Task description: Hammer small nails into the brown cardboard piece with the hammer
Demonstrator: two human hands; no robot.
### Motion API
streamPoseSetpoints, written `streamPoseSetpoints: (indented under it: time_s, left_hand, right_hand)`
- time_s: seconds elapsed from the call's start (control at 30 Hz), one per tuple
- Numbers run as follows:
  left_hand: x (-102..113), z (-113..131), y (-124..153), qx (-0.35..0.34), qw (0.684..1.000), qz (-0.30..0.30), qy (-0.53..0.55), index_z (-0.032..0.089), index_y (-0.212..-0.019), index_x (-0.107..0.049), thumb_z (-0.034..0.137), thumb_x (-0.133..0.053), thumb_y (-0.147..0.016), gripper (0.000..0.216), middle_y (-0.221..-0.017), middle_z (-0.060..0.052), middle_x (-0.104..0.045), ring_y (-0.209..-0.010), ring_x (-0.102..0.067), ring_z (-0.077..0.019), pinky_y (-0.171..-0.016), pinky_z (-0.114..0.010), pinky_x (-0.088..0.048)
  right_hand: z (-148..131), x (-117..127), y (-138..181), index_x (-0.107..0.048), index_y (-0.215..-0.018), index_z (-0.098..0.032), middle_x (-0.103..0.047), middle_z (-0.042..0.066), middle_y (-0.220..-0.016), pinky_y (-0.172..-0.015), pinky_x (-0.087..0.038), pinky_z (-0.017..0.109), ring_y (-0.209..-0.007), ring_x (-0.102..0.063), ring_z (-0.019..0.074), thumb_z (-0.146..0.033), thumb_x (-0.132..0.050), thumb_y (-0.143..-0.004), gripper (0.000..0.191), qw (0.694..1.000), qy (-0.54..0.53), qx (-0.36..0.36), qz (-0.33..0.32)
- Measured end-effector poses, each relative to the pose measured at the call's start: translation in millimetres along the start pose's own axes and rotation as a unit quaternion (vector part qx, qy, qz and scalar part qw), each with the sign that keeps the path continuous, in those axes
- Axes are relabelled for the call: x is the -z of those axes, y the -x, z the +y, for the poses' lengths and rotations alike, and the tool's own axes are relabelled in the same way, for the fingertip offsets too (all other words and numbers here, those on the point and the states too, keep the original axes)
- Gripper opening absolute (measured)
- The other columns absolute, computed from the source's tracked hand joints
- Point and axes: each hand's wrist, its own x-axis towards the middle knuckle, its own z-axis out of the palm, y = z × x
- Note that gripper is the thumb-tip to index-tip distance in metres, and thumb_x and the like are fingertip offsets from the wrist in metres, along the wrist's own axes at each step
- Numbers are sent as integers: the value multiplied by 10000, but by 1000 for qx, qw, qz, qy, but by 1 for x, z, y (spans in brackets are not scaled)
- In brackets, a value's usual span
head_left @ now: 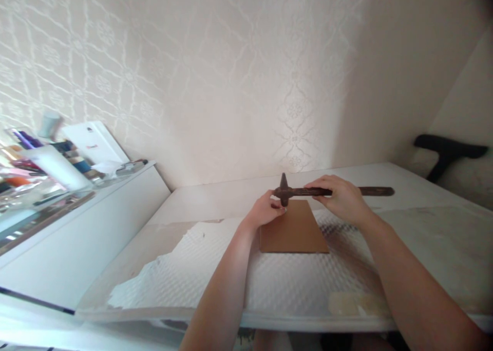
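Note:
A dark hammer (298,191) lies level in my right hand (344,197), whose fingers close around the middle of its handle. Its head is at the left, with the pointed end up and the other end down over a brown board (295,230). My left hand (265,209) is at the board's far left part, right beside the hammer head. Its thumb and fingers are pinched together under the head; what they hold, if anything, is too small or hidden to make out. The board rests flat on a white quilted sheet (177,263).
The sheet covers part of a white table (358,176) against a patterned wall (231,84). At the left, a white cabinet (88,238) carries a white box (96,140) and several bottles and tubes. A black T-shaped support (442,150) stands at the right.

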Motion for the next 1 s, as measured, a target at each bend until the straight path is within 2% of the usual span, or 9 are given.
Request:
streamPoseSetpoints:
  time_s: [0.13, 0.37, 0.63, 1.0]
  left_hand:
    - [-3, 0, 0, -16, 1000, 4, -10, 168, -1122, -492, 110, -675, -704, 460, -747, -1, -677, -772, -643, -174, -760, -296, -465]
    - [-5, 0, -1, -35, 996, 32, -71, 173, -973, -480, 113, -653, -697, 332, -740, -1, -661, -750, -641, -177, -685, -270, -459]
    - [-5, -2, -2, -30, 996, 35, -80, 178, -993, -489, 120, -654, -673, 365, -803, -9, -667, -775, -644, -181, -681, -267, -464]
    - [-4, -1, -1, -30, 997, 21, -69, 177, -1034, -488, 129, -638, -695, 375, -775, -4, -673, -760, -645, -175, -700, -274, -470]
  right_hand:
    - [1, 1, 0, -718, -932, -276, -702, 5, -930, -731, -487, 327, -874, -630, 207, -144, -595, -771, 242, 999, 2, -7, 39]
    - [-1, 1, 0, -721, -914, -288, -705, -18, -928, -697, -476, 311, -858, -632, 193, -123, -603, -757, 256, 1000, 21, -9, -5]
    - [-2, 1, 0, -722, -926, -291, -706, -24, -926, -692, -469, 303, -844, -634, 188, -112, -613, -745, 277, 999, 12, -16, -27]
    - [-2, 1, 0, -726, -919, -287, -703, -16, -918, -683, -470, 301, -847, -631, 190, -117, -606, -740, 275, 1000, 20, -20, -10]
